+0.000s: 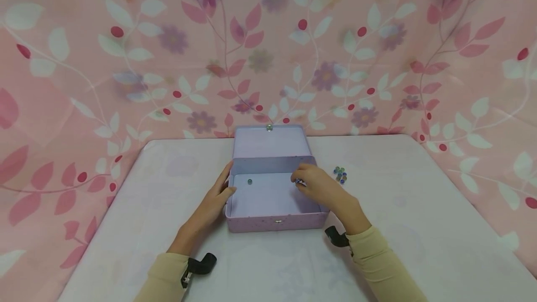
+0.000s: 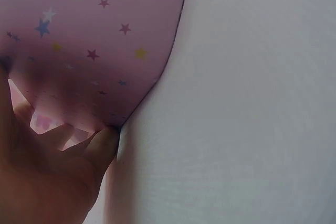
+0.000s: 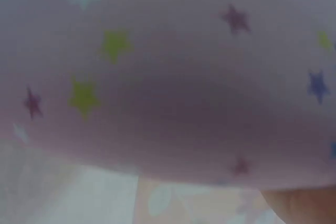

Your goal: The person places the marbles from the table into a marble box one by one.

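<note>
A purple tin box [image 1: 277, 224] with its lid [image 1: 270, 142] tipped back stands on the table. Stars decorate its outer side [image 2: 115, 35]. My left hand [image 1: 213, 201] holds the left wall, thumb at the rim and fingers along the outside. Over the box's right part, my right hand [image 1: 320, 186] pinches what looks like a blue marble [image 1: 299, 181], mostly covered by the fingers. One greenish marble [image 1: 250, 181] lies inside, towards the left. In the right wrist view the box's wall [image 3: 173, 77] hides most of that hand.
Several glass marbles [image 1: 340, 175], blue and green, lie in a small cluster on the table just right of the box. A white cloth [image 1: 402, 199] covers the table. Behind it hangs a pink floral curtain [image 1: 268, 59], close to the lid.
</note>
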`<state>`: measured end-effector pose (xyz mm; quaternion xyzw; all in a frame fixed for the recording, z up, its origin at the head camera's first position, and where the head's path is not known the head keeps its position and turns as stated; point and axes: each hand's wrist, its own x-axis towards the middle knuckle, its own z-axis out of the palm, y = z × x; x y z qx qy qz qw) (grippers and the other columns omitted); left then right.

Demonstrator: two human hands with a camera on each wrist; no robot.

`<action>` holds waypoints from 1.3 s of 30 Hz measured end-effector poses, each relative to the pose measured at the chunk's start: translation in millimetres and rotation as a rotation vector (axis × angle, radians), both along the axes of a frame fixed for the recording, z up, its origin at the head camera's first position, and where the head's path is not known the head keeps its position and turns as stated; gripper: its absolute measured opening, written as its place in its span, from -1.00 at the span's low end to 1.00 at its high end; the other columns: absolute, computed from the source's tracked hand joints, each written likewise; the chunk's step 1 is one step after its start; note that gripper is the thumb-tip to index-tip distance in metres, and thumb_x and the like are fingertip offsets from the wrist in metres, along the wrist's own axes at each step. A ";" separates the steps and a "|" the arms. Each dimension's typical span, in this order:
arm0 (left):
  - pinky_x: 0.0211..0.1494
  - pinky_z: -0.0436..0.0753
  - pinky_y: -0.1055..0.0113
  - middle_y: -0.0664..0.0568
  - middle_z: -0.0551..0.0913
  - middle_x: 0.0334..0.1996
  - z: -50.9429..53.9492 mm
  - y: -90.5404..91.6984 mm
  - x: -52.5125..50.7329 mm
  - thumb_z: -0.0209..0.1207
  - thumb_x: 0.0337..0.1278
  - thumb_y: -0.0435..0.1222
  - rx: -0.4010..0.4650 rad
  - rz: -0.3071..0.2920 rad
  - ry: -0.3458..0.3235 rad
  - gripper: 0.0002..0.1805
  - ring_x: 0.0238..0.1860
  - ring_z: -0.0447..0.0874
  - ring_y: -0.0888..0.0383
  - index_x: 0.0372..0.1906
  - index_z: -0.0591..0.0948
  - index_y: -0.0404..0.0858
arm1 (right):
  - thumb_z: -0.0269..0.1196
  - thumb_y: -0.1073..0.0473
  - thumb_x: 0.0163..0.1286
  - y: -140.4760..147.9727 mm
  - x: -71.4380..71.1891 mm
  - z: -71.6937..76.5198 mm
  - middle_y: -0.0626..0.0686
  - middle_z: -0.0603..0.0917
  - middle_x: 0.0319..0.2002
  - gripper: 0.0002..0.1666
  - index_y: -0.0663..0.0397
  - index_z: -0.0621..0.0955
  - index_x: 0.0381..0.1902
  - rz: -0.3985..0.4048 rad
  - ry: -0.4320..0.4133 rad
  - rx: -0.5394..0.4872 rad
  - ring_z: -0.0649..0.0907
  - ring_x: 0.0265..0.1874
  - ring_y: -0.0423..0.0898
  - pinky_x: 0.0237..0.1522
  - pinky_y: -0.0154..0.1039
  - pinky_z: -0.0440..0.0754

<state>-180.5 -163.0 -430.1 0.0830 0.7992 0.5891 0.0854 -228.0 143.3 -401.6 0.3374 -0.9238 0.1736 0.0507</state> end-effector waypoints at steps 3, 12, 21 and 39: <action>0.49 0.12 -0.34 0.16 -0.15 0.63 -0.2 -0.3 0.2 -0.12 0.47 -0.26 0.003 -0.002 0.002 -0.25 0.60 -0.09 -0.26 0.61 -0.12 0.18 | 0.33 0.35 0.26 -5.2 1.7 -1.5 -0.01 0.64 -0.24 -0.83 0.15 0.74 -0.17 0.010 -0.018 0.027 0.65 -0.22 -0.13 -0.13 -0.22 0.69; 0.49 0.11 -0.34 0.28 -0.13 0.61 -28.1 -5.5 -11.8 -0.12 0.48 -0.21 0.002 0.008 0.034 -0.25 0.60 -0.08 -0.21 0.58 -0.12 0.33 | 0.34 0.37 0.24 -13.7 4.8 -7.7 -0.02 0.64 -0.26 -0.84 0.11 0.74 -0.22 0.029 -0.027 0.082 0.65 -0.23 -0.12 -0.14 -0.21 0.67; 0.49 0.13 -0.34 0.18 -0.14 0.63 2.0 0.7 2.8 -0.13 0.46 -0.23 -0.014 0.007 -0.006 -0.25 0.60 -0.09 -0.26 0.61 -0.11 0.19 | 0.33 0.39 0.22 -20.5 6.2 -15.7 0.00 0.69 -0.28 -0.82 0.10 0.76 -0.24 0.019 -0.042 0.148 0.70 -0.22 -0.08 -0.10 -0.18 0.70; 0.51 0.10 -0.32 0.20 -0.15 0.63 0.6 0.2 1.7 -0.13 0.47 -0.23 -0.012 0.005 -0.006 -0.25 0.60 -0.11 -0.25 0.60 -0.12 0.23 | 0.32 0.38 0.23 -23.3 9.8 -17.2 -0.02 0.71 -0.31 -0.85 0.09 0.76 -0.28 -0.015 -0.087 0.193 0.69 -0.28 -0.11 -0.16 -0.17 0.69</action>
